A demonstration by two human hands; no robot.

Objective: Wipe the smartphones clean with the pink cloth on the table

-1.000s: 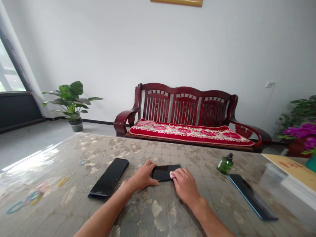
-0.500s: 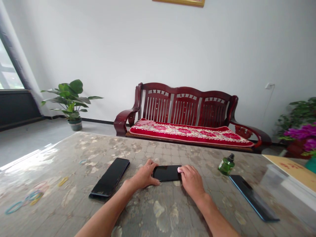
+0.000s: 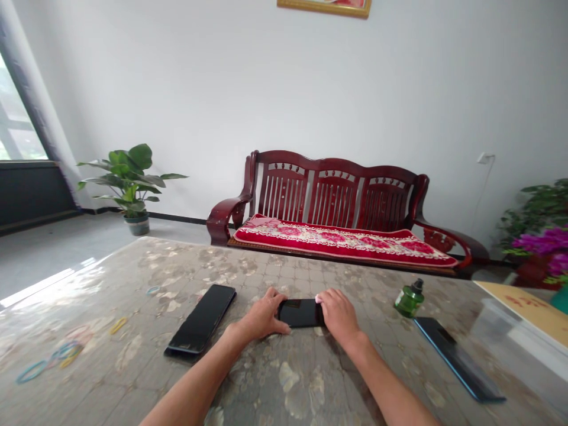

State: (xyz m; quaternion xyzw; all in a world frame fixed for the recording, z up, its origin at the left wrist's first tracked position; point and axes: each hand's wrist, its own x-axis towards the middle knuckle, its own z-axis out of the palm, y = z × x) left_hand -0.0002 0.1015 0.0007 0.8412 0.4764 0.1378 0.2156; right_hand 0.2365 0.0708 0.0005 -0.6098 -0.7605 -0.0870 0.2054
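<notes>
A black smartphone (image 3: 300, 313) lies flat on the table, screen up, its long side running left to right. My left hand (image 3: 267, 313) grips its left end, thumb at the near edge and fingers at the far edge. Pinched in the fingers of my right hand (image 3: 339, 315) is a small pale pink piece (image 3: 318, 299), perhaps cloth or tissue, mostly hidden. It touches the screen near the phone's right end, which the hand covers. Left of my left forearm rests a larger black phone (image 3: 203, 319), set at a slant.
A green pump bottle (image 3: 409, 299) stands to the right, near another dark phone with a blue edge (image 3: 457, 358). Beyond are a clear plastic box (image 3: 510, 331) and a tan box lid (image 3: 523, 302). Rubber bands (image 3: 57, 358) lie at left. A wooden bench (image 3: 332, 189) is behind the table (image 3: 248, 390).
My right hand has slid a little left over the phone's screen with the pale piece. My left hand keeps its grip. The whole view has shifted slightly.
</notes>
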